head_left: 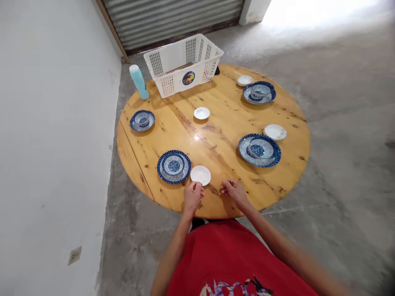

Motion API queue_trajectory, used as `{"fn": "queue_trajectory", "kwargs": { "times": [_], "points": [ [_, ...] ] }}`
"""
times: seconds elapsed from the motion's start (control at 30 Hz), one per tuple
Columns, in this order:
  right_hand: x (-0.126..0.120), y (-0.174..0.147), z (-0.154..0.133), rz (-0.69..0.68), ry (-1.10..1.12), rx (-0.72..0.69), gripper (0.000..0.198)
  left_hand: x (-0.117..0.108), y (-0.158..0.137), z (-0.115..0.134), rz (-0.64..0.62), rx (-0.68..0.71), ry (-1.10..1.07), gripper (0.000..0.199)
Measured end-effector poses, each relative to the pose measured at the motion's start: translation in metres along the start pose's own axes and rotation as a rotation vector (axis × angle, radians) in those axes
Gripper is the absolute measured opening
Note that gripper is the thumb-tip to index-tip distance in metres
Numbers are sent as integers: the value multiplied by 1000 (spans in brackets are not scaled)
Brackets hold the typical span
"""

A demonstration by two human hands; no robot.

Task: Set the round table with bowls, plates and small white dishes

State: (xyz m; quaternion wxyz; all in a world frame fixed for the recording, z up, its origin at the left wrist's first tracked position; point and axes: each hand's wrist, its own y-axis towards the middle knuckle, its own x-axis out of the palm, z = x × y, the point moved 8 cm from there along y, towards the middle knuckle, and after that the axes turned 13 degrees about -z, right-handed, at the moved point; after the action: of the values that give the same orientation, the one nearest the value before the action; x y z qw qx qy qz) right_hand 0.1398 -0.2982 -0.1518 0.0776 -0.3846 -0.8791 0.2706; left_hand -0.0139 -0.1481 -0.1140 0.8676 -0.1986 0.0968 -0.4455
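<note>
A small white saucer [200,174] lies near the front edge of the round wooden table, just right of a blue-patterned plate [159,169] with a matching bowl [173,164] on it. My left hand [193,195] is closed at the saucer's near rim, with thumb and fingers pinched there. To the right, my right hand [234,190] is held low over the tabletop. Its fingers are curled in, with nothing visible in them, apart from the saucer.
Around the table [216,144] stand other patterned plates with bowls [259,152], [142,120], [259,92]. White saucers [275,132], [245,80] and a small white dish [201,113] lie among them. A white plastic basket [173,84] and a light-blue bottle [139,82] stand at the back.
</note>
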Motion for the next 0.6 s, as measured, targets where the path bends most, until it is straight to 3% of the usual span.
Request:
{"fn": "queue_trajectory", "kwargs": {
  "times": [0.13, 0.27, 0.43, 0.6],
  "points": [
    [-8, 48, -53, -24, -66, -107, 17, -12, 29, 55, 25, 137, 90, 22],
    [-7, 115, -121, -32, -91, -213, 15, -35, 88, 116, 90, 227, 253, 19],
    [-10, 202, -179, 10, -132, -157, 8, -54, 189, 158, 137, 87, 409, 17],
    [-20, 271, -206, 91, -267, -120, 9, -54, 271, 180, 202, -31, 632, 14]
  ]
}}
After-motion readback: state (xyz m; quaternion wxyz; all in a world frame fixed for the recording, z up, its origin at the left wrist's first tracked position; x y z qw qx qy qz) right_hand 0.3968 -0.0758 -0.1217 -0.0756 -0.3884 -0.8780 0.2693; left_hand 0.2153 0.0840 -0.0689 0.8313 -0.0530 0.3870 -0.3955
